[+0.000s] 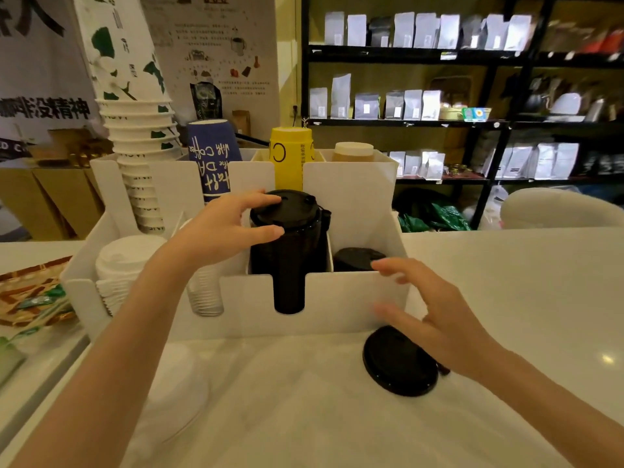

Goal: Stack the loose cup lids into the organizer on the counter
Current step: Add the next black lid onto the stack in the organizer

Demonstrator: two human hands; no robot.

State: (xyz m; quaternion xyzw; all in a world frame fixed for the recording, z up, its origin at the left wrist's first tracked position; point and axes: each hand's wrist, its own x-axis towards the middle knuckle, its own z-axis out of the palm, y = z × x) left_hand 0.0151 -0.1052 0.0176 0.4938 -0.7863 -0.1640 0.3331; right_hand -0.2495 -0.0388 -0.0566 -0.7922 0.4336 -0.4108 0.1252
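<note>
Already a tall black lid stack (pixel 290 251) stands in the organizer (pixel 337 305), left hand (pixel 219 228) pinching its top. Right hand (pixel 439 322) hovers open-fingered over one loose lid (pixel 400 361) on the desk (pixel 506 282).

This is a coffee shop's service counter. On the white surface (pixel 506 265) stands a white organizer (pixel 337 309) whose front compartments hold stacked black cup lids (pixel 290 251) and white cup lids (pixel 128 258). Its rear compartments hold printed paper cups (pixel 141 136), one blue stack (pixel 211 157) lettered "coffee". Behind the organizer to the right, black shelving (pixel 405 52) carries rows of silver pouches (pixel 405 30); behind it to the left hangs an illustrated poster (pixel 216 45).
</note>
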